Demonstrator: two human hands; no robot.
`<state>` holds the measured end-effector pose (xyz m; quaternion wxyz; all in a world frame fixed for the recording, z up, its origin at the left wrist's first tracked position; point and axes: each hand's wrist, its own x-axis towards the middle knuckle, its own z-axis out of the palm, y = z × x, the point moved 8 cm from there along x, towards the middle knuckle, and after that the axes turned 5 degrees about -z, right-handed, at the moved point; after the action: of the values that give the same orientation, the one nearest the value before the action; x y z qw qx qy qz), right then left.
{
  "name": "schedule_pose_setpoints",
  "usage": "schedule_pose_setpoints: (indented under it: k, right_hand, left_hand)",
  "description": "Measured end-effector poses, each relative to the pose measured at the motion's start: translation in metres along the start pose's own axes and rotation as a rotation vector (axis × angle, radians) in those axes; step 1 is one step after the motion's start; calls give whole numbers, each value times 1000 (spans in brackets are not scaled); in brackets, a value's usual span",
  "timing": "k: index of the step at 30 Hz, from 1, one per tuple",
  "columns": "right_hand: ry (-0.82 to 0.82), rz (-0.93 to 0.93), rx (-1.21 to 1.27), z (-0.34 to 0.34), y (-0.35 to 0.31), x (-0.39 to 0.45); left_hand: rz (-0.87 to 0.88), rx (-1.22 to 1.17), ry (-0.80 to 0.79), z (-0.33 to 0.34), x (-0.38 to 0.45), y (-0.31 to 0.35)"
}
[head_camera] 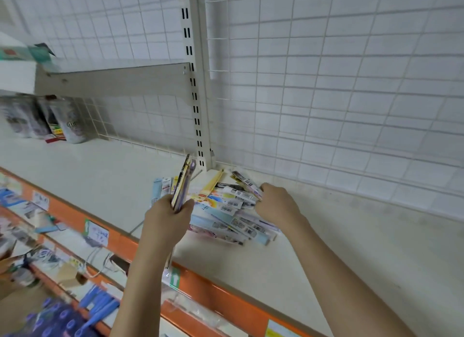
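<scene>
The left hand [167, 212] has its fingers curled round an upright bundle of packs [184, 178] beside the pile of carded packs [231, 218] on the shelf [351, 249], while the right hand [276, 203] pinches one pack [247, 183] in its fingers at the pile's far edge, near the slotted post [200, 98] and wire grid [326, 85].

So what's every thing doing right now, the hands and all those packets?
left hand: grips the held stack.
held stack: upright, on edge, above the shelf.
right hand: pinches the single packet by its end.
single packet: tilted, at the far side of the pile.
pile: loose, jumbled, lying flat.
shelf: bears the pile.
</scene>
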<state>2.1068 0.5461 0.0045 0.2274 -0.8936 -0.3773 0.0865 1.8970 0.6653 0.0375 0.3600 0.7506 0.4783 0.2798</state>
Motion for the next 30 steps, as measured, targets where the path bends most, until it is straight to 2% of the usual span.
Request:
schedule_pose_setpoints:
  k: [4,10,16,21,24,27,30]
  right_hand:
    - [-96,4,-96,20,-6,6]
    - [74,11,-95,2,-2,16]
    - [-52,-24,-135,18,8,13]
    - [44,71,-52,-8,16,12]
    - [142,81,27,-32,20,8]
    - [186,88,45,-44,21,3]
    - [212,101,78,-48,23,-5]
  left_hand:
    - [-46,19,24,-9,13,-18]
    - [-30,40,-42,7,34,-11]
    - [13,87,-129,32,65,18]
    - [15,151,-225,52,110,29]
    - [5,247,-307,73,135,31]
    - [37,382,-395,96,142,34]
    - [62,480,-419,112,142,32]
